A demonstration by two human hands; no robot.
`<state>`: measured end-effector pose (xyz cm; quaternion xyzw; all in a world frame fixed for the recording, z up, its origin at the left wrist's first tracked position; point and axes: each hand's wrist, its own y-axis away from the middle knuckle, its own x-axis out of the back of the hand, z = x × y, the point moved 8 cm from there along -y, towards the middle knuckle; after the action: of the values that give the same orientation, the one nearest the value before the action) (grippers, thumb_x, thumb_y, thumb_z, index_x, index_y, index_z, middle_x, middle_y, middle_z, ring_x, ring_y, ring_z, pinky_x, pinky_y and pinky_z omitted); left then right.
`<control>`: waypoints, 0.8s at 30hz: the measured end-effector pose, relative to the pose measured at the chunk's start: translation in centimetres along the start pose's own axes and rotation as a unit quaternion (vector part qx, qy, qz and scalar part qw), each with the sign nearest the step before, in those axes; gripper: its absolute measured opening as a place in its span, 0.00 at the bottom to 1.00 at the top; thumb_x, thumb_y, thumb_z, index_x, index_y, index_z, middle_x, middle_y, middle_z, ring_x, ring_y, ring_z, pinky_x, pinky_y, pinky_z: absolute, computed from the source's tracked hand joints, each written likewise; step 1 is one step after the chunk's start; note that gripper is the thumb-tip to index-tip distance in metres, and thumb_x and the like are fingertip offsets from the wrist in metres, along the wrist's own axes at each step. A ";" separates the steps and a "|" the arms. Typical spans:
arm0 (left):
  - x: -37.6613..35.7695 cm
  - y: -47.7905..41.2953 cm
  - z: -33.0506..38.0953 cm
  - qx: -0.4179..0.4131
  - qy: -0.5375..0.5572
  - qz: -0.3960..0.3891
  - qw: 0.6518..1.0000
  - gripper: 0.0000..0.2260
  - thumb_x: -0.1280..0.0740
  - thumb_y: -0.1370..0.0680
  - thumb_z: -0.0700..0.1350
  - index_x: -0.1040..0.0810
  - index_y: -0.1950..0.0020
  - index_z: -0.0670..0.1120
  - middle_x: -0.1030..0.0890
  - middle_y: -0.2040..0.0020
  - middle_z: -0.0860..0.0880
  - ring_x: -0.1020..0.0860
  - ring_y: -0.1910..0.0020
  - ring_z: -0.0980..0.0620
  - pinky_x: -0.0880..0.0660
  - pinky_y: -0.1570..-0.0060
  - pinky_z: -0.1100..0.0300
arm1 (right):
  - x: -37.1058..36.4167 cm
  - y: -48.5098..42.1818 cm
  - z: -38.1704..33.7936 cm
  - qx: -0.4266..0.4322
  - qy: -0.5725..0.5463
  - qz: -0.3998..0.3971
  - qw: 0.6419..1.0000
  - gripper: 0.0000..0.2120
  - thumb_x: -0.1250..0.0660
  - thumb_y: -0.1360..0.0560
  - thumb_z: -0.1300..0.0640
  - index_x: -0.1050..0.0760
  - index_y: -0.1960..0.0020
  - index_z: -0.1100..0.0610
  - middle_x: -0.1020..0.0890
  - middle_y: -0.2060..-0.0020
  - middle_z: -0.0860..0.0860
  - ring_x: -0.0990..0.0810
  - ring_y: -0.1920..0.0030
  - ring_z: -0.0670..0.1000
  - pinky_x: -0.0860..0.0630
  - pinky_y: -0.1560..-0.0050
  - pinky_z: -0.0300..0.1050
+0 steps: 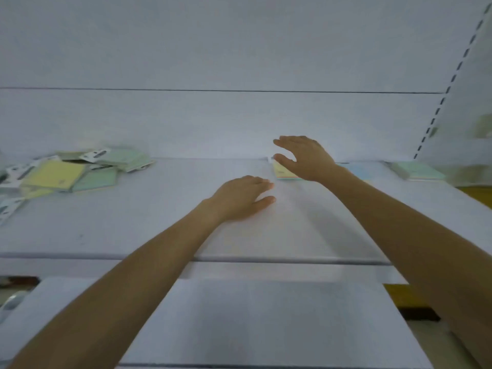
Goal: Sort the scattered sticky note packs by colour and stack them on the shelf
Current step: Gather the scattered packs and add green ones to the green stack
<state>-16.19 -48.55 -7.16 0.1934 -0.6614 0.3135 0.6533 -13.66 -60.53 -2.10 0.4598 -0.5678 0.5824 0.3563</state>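
A heap of yellow and green sticky note packs (66, 171) lies scattered at the left of the white shelf (159, 222). A yellow pack (282, 172) rests near the back wall in the middle, with my right hand (306, 158) hovering just over it, fingers apart and holding nothing. A blue pack (362, 170) shows behind my right forearm, and a green stack (418, 170) sits at the far right. My left hand (245, 199) lies palm down on the shelf, empty, in front of the yellow pack.
The shelf's back panel (239, 121) rises right behind the packs. A slotted upright (439, 107) runs up at the right. A lower white shelf (266, 323) juts out under my arms. The image is slightly blurred.
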 end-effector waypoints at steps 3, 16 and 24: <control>1.1 3.6 -5.3 0.041 -0.016 0.013 0.999 0.22 0.50 0.19 0.55 0.40 0.26 0.51 0.38 0.25 0.52 0.40 0.26 0.51 0.39 0.30 0.55 | -1.2 -1.3 -5.5 0.007 -0.015 -0.013 1.000 0.23 0.48 0.21 0.47 0.40 0.27 0.50 0.35 0.27 0.50 0.38 0.27 0.53 0.43 0.28 0.49; 7.6 20.0 -32.3 0.272 -0.048 0.068 0.959 0.20 0.44 0.20 0.51 0.34 0.29 0.48 0.32 0.28 0.47 0.35 0.29 0.46 0.35 0.34 0.50 | -8.2 -9.0 -26.9 0.073 -0.121 -0.047 0.989 0.21 0.45 0.21 0.50 0.37 0.29 0.50 0.30 0.31 0.52 0.35 0.30 0.54 0.41 0.29 0.47; 9.0 22.2 -44.1 0.344 -0.012 0.082 0.935 0.19 0.45 0.20 0.49 0.33 0.30 0.46 0.30 0.31 0.42 0.32 0.31 0.42 0.33 0.33 0.47 | -10.6 -18.1 -29.6 0.061 -0.141 -0.043 0.987 0.19 0.44 0.21 0.52 0.34 0.31 0.51 0.30 0.32 0.55 0.35 0.30 0.56 0.40 0.30 0.49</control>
<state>1.14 -1.60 -4.15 0.3552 -0.5341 0.5720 0.5113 2.87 -28.28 -4.03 0.5824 -0.5552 0.5295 0.2687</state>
